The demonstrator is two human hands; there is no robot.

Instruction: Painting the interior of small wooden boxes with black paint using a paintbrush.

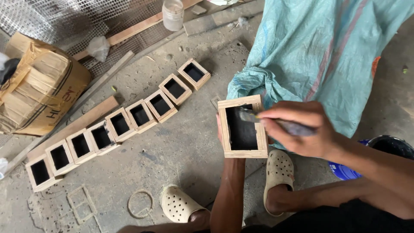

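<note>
Cradling a small open-topped plywood box with a black-painted inside (242,127) from underneath and behind, left hand (221,129) mostly hidden, only fingertips peeping past the box's left wall, so closed round it but grip not fully showing. Pinching a thin grey-handled paintbrush (276,123) between curled fingers, right hand (302,129) hovering just to the right of the box and slightly above its rim, clearly the nearer hand to the opening. Lying almost level, brush handle pointing right, bristle tip reaching leftward over the right wall into the upper part of the dark cavity; box's long side running roughly up and down in view, held above the knees and between two cream perforated clogs (278,172). Sitting further right, partly hidden behind the forearm, blue round paint tub with a dark rim (379,149). Draping behind the box, pale turquoise woven sack (319,51). Stretching diagonally across the grey concrete floor (181,151) at left, row of nine similar black-lined wooden boxes (120,125), touching or nearly so. Resting beyond them, brown cardboard bundle (41,84), wire mesh sheet (56,17) and white plastic jar (173,14).
</note>
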